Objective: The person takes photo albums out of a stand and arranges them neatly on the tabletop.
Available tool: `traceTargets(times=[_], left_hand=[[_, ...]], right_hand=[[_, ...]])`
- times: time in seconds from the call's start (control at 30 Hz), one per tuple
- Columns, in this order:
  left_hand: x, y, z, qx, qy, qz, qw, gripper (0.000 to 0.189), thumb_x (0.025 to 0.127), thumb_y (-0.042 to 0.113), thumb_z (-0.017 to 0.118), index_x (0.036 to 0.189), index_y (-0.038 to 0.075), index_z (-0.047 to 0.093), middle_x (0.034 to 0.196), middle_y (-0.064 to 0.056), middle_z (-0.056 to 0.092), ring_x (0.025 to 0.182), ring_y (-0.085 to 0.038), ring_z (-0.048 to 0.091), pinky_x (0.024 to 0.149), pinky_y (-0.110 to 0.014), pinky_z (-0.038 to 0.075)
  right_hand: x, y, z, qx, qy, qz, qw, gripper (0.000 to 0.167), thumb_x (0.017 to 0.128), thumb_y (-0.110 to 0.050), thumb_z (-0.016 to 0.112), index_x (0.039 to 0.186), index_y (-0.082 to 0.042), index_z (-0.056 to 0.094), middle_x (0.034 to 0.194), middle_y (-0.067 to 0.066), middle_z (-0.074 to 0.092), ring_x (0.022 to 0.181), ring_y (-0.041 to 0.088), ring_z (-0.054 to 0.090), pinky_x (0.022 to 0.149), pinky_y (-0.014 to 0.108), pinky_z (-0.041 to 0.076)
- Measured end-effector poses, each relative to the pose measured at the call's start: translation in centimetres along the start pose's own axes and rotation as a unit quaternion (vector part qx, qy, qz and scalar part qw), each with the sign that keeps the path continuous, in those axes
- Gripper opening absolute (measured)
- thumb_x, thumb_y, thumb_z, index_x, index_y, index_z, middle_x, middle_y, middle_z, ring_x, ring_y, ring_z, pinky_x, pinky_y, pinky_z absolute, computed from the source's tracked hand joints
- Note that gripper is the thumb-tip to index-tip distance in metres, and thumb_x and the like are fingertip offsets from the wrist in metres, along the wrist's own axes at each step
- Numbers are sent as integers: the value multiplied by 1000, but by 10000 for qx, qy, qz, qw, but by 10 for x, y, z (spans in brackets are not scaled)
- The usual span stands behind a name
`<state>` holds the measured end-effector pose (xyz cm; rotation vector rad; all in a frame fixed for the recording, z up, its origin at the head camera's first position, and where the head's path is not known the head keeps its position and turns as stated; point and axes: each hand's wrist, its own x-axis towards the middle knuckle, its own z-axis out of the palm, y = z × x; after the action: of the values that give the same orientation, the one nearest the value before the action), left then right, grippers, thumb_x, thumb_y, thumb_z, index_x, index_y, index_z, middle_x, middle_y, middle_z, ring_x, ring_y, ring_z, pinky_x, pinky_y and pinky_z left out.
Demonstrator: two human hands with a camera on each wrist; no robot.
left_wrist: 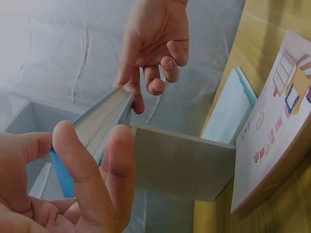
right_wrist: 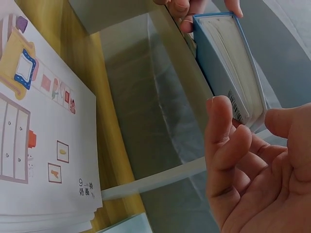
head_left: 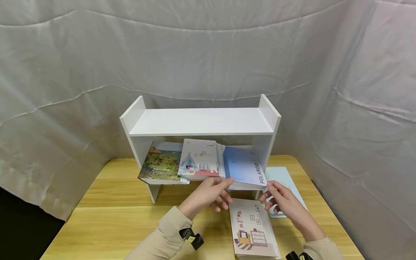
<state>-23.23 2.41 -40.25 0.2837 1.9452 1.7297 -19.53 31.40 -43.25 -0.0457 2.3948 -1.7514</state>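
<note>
Pale grey fabric (head_left: 201,54) hangs behind and beside the wooden table (head_left: 107,224) I'm watching from my end. The blue album (head_left: 243,165) marked POLAROID lies in the white shelf unit (head_left: 201,122), under its upper board, with the near edge jutting out toward both hands. I see the left hand (head_left: 212,193) pinching its near left corner between thumb and fingers, and the right hand (head_left: 282,202) pinching the near right corner, the remaining fingers loosely bent. Just beyond the left hand, touching or nearly touching the album, are pale books (head_left: 199,157), the top one printed with a tent; farther to that hand's left rests a photo album (head_left: 162,160) with a leafy cover. Below and between the hands, a white book (head_left: 253,227) with furniture drawings lies on the table; I can't tell whether it is one volume or several. A light blue book (head_left: 289,180) lies behind the right hand, partly hidden by it.
</note>
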Motion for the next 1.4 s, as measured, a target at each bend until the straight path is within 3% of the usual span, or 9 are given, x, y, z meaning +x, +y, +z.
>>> traceTargets(times=[0.37, 0.57, 1.03, 1.4], left_hand=[[-8, -6, 1, 72, -51, -87, 9999, 59, 101, 58, 70, 126, 5, 67, 100, -12, 76, 61, -15, 69, 46, -20, 51], [-12, -12, 0, 101, -105, -101, 9998, 50, 100, 57, 72, 115, 9, 68, 99, -8, 75, 63, -16, 70, 47, -20, 51], [-28, -17, 0, 270, -128, 174, 9994, 46, 102, 48, 73, 125, 9, 64, 97, -5, 76, 66, -16, 72, 48, -23, 53], [-44, -25, 2, 338, -73, 327, 9989, 38, 102, 44, 75, 120, 11, 66, 99, -5, 75, 65, -16, 72, 47, -23, 53]], right_hand=[[-12, -1, 2, -95, 16, -149, 9998, 42, 118, -39, 41, 137, -2, 50, 102, 6, 71, 75, 17, 69, 61, 28, 53], [-18, 0, 4, -109, 49, -266, 9996, 43, 118, -39, 42, 138, -2, 52, 100, 6, 71, 74, 15, 69, 59, 28, 54], [-34, -1, 7, -199, -214, -489, 9984, 44, 118, -36, 42, 144, -1, 50, 102, 7, 70, 75, 16, 69, 58, 29, 54], [-46, 1, 14, -141, -426, -658, 9968, 42, 119, -31, 41, 145, 0, 49, 103, 8, 70, 75, 16, 69, 57, 31, 55]])
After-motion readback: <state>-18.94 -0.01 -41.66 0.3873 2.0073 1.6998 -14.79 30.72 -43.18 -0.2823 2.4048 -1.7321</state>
